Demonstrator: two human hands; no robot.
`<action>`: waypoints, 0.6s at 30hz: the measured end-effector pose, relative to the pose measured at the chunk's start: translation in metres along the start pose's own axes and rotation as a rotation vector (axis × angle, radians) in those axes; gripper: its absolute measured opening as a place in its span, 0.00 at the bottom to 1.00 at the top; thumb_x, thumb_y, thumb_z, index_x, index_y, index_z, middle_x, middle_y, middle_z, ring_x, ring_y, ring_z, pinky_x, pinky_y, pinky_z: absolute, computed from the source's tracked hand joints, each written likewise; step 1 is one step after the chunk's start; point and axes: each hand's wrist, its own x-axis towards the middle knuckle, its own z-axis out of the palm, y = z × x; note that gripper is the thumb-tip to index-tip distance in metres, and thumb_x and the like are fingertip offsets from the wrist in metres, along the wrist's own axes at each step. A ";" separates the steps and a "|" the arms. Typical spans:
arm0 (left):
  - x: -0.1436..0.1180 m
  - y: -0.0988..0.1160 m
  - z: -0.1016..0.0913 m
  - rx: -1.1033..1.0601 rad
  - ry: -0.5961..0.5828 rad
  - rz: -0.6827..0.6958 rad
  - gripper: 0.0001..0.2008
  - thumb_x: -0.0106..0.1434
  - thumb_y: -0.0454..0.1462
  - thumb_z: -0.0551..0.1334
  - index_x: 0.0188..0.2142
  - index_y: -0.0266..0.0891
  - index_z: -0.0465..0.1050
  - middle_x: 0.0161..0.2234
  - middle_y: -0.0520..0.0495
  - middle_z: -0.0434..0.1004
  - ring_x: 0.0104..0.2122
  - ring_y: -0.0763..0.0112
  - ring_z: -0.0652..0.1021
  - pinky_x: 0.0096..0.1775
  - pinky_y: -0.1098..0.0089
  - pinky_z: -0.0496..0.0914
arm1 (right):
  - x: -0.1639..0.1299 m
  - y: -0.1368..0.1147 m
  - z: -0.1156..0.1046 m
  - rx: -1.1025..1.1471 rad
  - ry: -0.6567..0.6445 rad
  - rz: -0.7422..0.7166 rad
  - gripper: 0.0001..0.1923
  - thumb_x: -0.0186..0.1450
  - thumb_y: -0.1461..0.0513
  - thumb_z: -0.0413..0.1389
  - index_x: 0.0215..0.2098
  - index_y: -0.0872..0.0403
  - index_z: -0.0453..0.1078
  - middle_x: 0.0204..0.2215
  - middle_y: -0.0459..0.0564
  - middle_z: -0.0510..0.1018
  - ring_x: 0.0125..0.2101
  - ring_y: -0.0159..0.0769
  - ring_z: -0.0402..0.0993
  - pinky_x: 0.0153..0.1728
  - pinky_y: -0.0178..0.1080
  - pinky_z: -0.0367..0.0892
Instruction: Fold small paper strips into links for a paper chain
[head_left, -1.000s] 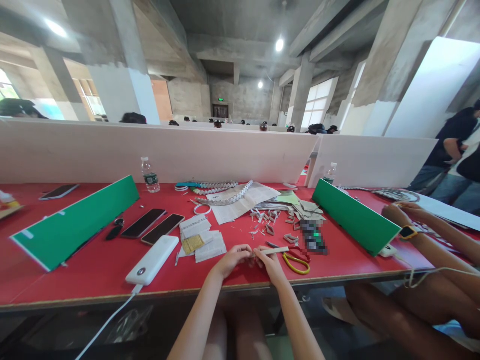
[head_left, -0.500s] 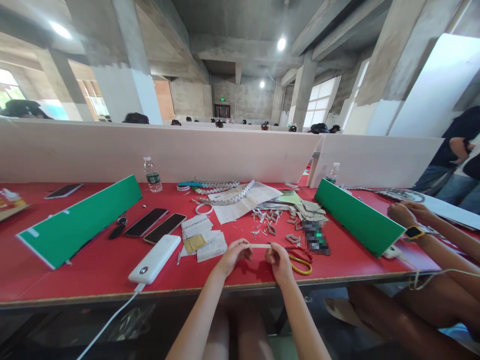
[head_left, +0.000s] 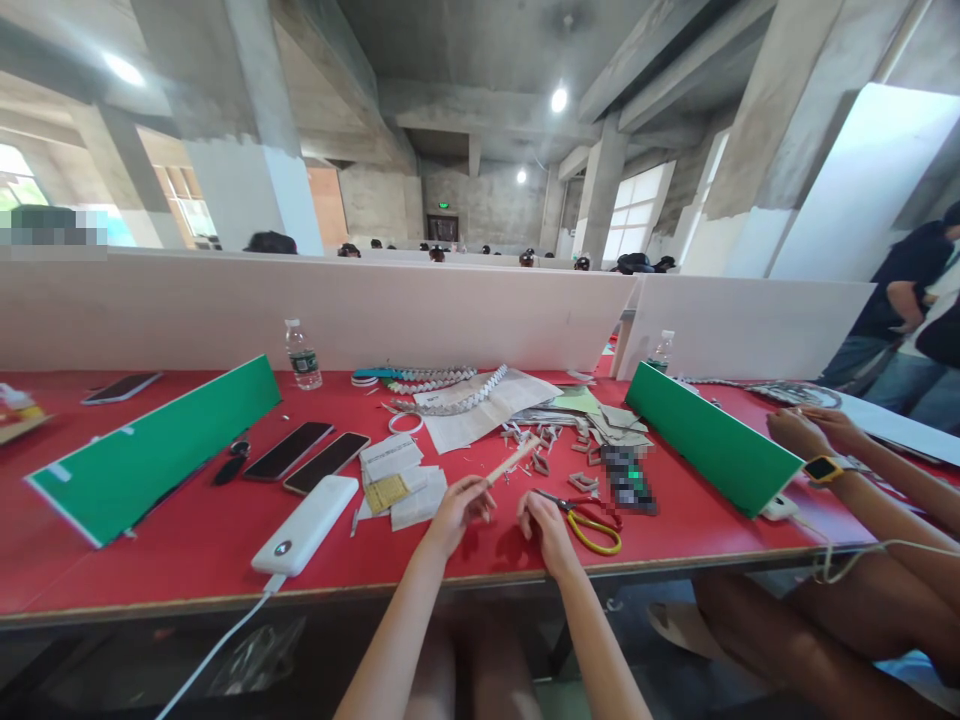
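My left hand [head_left: 459, 515] is closed, pinching one end of a narrow pale paper strip [head_left: 513, 461]. The strip slants up and to the right over the small folded pieces. Lower and to the right, my right hand [head_left: 543, 528] hovers near the table edge with its fingers curled in; whether anything is in them is hidden. Just beside it lie scissors [head_left: 596, 532] with red and yellow handles, their dark blades reaching toward my knuckles. Small folded paper links [head_left: 581, 482] and scraps are scattered beyond my hands.
Printed papers [head_left: 405, 490], two phones [head_left: 289, 450] and a white power bank [head_left: 306, 525] with a cable lie left. Woven paper chains [head_left: 450, 385] rest at the back. Green dividers [head_left: 712, 435] flank the space. A co-worker's hands [head_left: 806, 435] are at right.
My right hand has let go of the strip's other end and moved slightly down-left. The strip, level between both hands before, now slants up from my left hand alone.
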 end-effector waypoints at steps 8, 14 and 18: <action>-0.004 -0.003 0.005 0.109 -0.213 -0.100 0.08 0.51 0.39 0.62 0.24 0.36 0.65 0.16 0.50 0.72 0.14 0.74 0.71 0.18 0.75 0.63 | 0.000 0.004 0.000 0.067 0.109 0.074 0.20 0.54 0.55 0.58 0.12 0.54 0.57 0.08 0.37 0.54 0.12 0.23 0.45 0.16 0.33 0.40; 0.002 -0.001 -0.004 -0.084 0.018 0.073 0.07 0.52 0.39 0.60 0.24 0.38 0.64 0.17 0.54 0.69 0.17 0.76 0.70 0.22 0.75 0.64 | 0.001 -0.001 -0.010 0.406 0.204 0.014 0.18 0.58 0.56 0.53 0.14 0.53 0.57 0.08 0.37 0.52 0.13 0.24 0.45 0.17 0.32 0.46; 0.007 -0.005 -0.004 0.068 0.165 0.164 0.09 0.49 0.40 0.64 0.26 0.35 0.71 0.24 0.51 0.73 0.23 0.76 0.72 0.29 0.73 0.66 | -0.002 0.000 -0.007 0.250 0.136 -0.002 0.10 0.57 0.59 0.56 0.22 0.54 0.63 0.12 0.39 0.61 0.16 0.25 0.55 0.20 0.30 0.53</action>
